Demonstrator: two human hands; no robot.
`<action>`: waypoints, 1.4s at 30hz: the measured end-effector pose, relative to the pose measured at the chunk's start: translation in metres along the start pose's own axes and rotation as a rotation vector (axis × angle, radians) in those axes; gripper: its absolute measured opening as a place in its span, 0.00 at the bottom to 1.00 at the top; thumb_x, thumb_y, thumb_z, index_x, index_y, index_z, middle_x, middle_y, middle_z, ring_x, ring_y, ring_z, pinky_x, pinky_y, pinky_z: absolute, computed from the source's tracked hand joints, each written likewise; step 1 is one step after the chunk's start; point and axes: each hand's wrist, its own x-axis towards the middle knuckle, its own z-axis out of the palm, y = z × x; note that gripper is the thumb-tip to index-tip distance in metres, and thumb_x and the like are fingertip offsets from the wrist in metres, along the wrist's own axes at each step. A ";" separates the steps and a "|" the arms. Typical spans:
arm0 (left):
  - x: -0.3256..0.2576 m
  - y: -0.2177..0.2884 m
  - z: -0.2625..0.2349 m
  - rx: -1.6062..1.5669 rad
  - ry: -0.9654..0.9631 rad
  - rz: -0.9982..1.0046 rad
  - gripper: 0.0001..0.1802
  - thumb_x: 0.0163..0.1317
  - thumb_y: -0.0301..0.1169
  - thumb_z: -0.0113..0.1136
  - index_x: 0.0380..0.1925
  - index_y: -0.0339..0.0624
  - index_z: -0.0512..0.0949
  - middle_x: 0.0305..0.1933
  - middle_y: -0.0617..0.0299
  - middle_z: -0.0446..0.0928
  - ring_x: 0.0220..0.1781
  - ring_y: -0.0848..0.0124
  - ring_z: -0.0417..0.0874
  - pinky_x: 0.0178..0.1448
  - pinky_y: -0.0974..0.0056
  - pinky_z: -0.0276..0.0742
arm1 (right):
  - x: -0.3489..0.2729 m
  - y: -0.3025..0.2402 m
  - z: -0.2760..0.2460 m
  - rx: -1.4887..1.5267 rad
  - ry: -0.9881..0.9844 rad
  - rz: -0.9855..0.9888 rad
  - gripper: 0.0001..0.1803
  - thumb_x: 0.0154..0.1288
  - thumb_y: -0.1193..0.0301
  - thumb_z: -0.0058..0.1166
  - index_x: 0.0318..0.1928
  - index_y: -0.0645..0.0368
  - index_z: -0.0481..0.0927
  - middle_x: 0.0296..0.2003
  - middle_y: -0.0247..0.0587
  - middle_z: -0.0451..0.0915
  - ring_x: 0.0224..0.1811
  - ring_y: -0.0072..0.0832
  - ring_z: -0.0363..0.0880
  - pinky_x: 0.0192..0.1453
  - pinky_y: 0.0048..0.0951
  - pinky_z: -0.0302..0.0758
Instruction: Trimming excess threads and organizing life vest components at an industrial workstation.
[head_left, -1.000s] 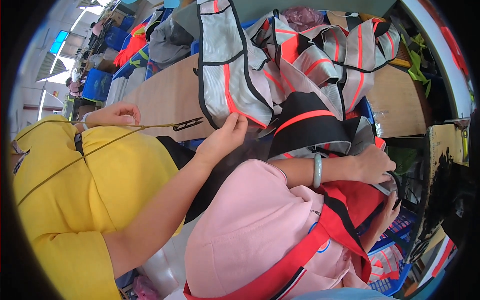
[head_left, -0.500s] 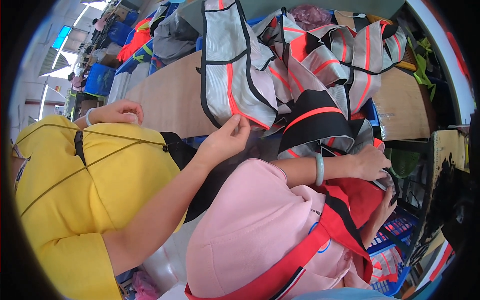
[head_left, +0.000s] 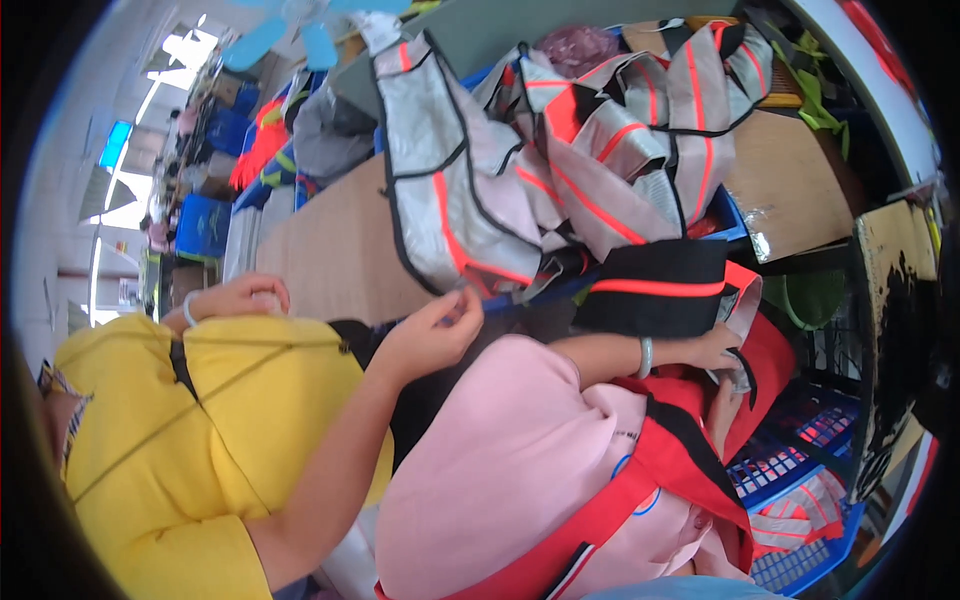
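Note:
My left hand (head_left: 714,348), a pale bangle at its wrist, is closed on the edge of a grey reflective fabric piece (head_left: 742,374) with black binding. Below it, my right hand (head_left: 722,408) grips the same piece from underneath; its fingers are partly hidden. Just beyond my left forearm spreads a black fabric panel (head_left: 655,307) with an orange stripe. An orange-edged grey strip (head_left: 742,292) hangs beside that panel, close to my fingers. Whether these parts are joined, I cannot tell. Red cloth (head_left: 770,365) lies around and under my hands.
At my left sits a co-worker in yellow, one hand (head_left: 435,335) near a silver vest piece (head_left: 425,140). Silver and orange strips (head_left: 610,150) heap over a blue bin on the wooden table (head_left: 330,240). Blue baskets (head_left: 800,565) stand low right, beside a worn board (head_left: 880,350).
The view has tilted. My hands have shifted left in the picture with the grey fabric still held. The black panel has flattened out, and the co-worker's near hand has come away from the vest edge.

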 end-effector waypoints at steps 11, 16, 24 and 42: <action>0.000 -0.013 0.006 -0.099 0.008 -0.027 0.17 0.47 0.44 0.69 0.23 0.41 0.81 0.24 0.52 0.79 0.30 0.56 0.83 0.37 0.56 0.76 | -0.011 -0.004 0.006 0.060 -0.013 0.001 0.19 0.73 0.66 0.44 0.56 0.66 0.71 0.51 0.42 0.76 0.53 0.29 0.73 0.58 0.29 0.67; 0.004 -0.006 0.003 -0.099 0.016 0.003 0.16 0.51 0.44 0.67 0.24 0.41 0.82 0.24 0.52 0.80 0.28 0.56 0.83 0.33 0.58 0.76 | -0.008 -0.007 0.000 0.045 -0.057 0.008 0.19 0.73 0.65 0.42 0.54 0.68 0.73 0.49 0.43 0.77 0.51 0.29 0.74 0.56 0.29 0.68; -0.002 -0.008 0.008 -0.133 0.045 -0.020 0.14 0.51 0.40 0.65 0.24 0.40 0.82 0.24 0.51 0.80 0.28 0.57 0.83 0.33 0.59 0.76 | -0.011 -0.011 0.006 0.066 -0.076 -0.018 0.18 0.73 0.68 0.42 0.58 0.65 0.71 0.52 0.42 0.76 0.55 0.30 0.73 0.60 0.29 0.67; -0.005 -0.009 -0.001 -0.105 -0.012 -0.087 0.13 0.51 0.40 0.61 0.28 0.42 0.82 0.25 0.51 0.80 0.29 0.57 0.84 0.35 0.58 0.78 | -0.011 -0.012 0.006 0.052 -0.094 -0.028 0.20 0.73 0.67 0.43 0.59 0.68 0.70 0.53 0.45 0.76 0.55 0.30 0.74 0.59 0.29 0.68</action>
